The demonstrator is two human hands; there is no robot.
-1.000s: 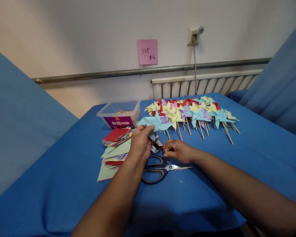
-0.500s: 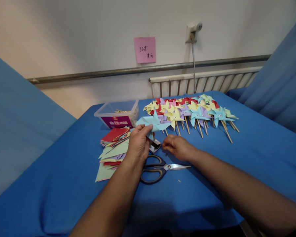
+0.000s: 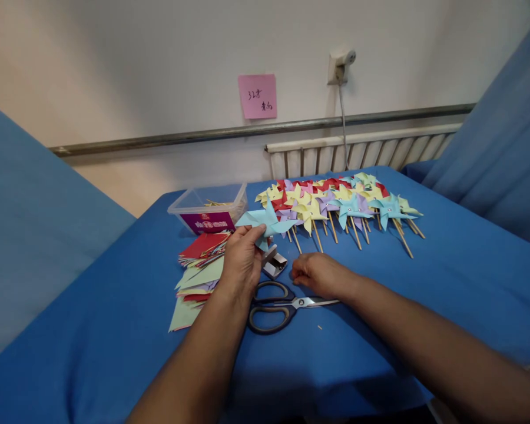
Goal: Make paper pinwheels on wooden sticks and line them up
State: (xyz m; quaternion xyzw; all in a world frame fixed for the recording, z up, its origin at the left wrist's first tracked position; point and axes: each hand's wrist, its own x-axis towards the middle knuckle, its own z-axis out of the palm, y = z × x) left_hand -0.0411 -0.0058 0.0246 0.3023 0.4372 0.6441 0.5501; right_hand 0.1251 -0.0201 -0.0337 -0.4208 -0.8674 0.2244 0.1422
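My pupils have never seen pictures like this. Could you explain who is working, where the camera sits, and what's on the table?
There is no robot here: a person is at work, seen by a camera worn on their own head, looking forward and down. The bare left hand holds a light blue paper pinwheel. The bare right hand is near a small open box; whether it holds anything is hidden. On the blue cloth lie scissors, stacks of coloured paper, a clear tub with thin sticks, and many pinwheels on sticks.
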